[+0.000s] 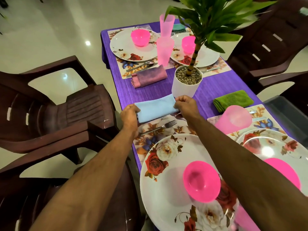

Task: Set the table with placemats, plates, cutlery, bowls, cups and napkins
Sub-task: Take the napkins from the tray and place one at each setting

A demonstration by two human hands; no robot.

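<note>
Just beyond the near floral placemat (150, 139), blue napkin (155, 109) held folded above the purple tablecloth (208, 90), pinched at one end by the left hand (130, 115), at the other by the right hand (184, 105), fork (160, 126) laid just beside, white plant pot (185, 85) close behind.

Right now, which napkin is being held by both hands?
The light blue napkin, pinched by the left hand and right hand; the others lie untouched.

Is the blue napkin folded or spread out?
Folded. The blue napkin is a narrow rectangle with a doubled edge, pinched by the left hand and right hand.
</note>
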